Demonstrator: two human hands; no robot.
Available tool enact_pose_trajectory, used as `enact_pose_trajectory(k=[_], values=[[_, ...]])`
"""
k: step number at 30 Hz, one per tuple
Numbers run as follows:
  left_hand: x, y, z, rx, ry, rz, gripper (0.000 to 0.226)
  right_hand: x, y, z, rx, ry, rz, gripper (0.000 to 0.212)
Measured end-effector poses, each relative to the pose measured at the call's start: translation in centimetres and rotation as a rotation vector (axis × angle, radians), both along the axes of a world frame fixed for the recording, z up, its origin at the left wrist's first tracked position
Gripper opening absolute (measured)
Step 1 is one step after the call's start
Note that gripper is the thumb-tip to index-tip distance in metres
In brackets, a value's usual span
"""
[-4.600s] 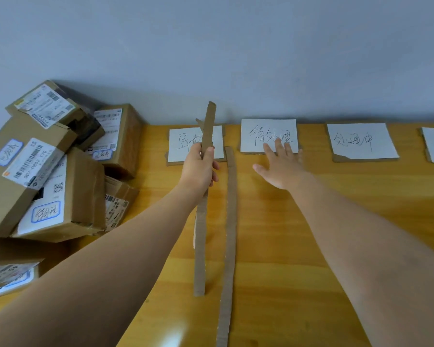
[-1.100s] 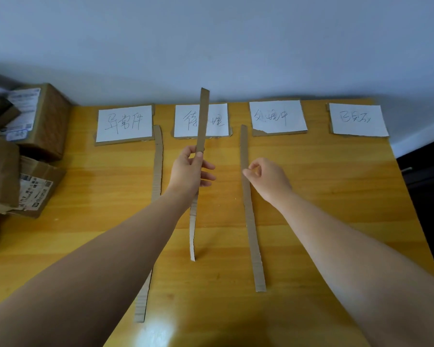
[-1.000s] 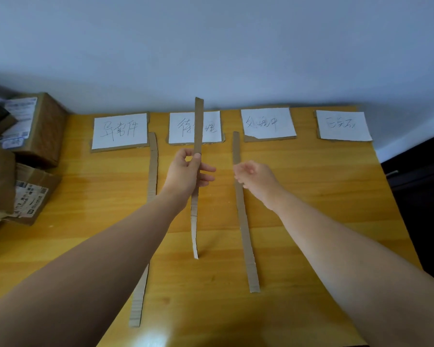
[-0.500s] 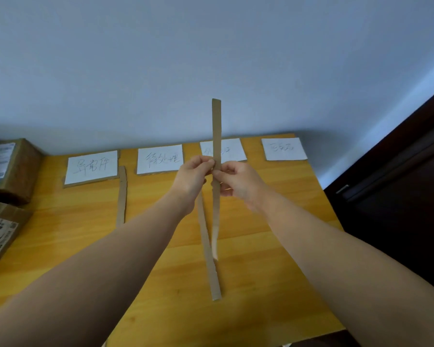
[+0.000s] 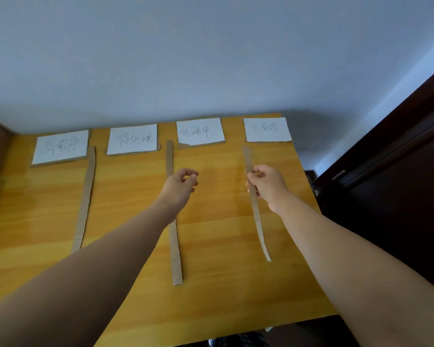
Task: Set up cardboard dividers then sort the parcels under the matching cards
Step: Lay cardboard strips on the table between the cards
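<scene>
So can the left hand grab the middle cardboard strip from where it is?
Probably yes. The left hand is empty, with curled fingers, and hovers right beside the middle cardboard strip, which runs under its wrist. Nothing else lies near it on the table; the right hand is busy with another strip.

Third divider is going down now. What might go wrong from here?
The third strip in the right hand is bowed and slants off line with the middle strip, so the lanes may come out uneven. It sits near the table's right edge, leaving a narrow lane under the fourth card.
</scene>
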State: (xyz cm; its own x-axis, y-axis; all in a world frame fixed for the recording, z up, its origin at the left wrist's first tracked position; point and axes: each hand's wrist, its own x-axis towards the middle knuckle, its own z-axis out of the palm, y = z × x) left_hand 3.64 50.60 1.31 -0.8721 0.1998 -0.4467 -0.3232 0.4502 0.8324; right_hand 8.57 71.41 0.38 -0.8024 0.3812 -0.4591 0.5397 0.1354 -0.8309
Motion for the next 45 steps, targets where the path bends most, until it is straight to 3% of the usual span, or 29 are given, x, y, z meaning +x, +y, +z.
enact_pose_trajectory(k=[6, 17, 27, 31, 34, 37, 40, 45], values=[[-0.6, 0.8, -3.1, -0.095, -0.039, -0.033, 0.027, -1.9, 0.6, -4.6, -0.025, -0.126, -0.037, 0.029], [-2.0, 2.1, -4.5, -0.171, -0.066, -0.07, 0.029, -3.5, 0.8, -7.1, 0.097, -0.264, -0.111, 0.011], [-1.9, 1.6, -5.3, -0.184, -0.078, -0.094, 0.028, -3.3, 1.1, -7.8, 0.537, -0.47, 0.151, 0.039], [-1.8, 1.5, -5.3, -0.248, -0.02, -0.153, 0.031, -2.7, 1.3, -7.0, 0.762, -0.34, 0.274, 0.04], [-1.5, 1.1, -5.0, -0.461, 0.153, -0.305, 0.037, -1.4, 2.0, -6.5, 0.968, -0.122, 0.659, 0.057], [-0.6, -0.2, -5.2, -0.83, 0.331, -0.532, 0.052, 0.0, 2.7, -6.3, 1.046, -0.178, 1.019, 0.084], [0.6, -2.1, -6.5, -1.054, 0.274, -0.656, 0.063, 0.8, 2.7, -6.6, 1.062, -0.265, 1.107, 0.088], [1.6, -4.1, -8.2, -1.121, 0.145, -0.664, 0.062, 1.5, 2.0, -6.9, 1.062, -0.351, 1.128, 0.089]])
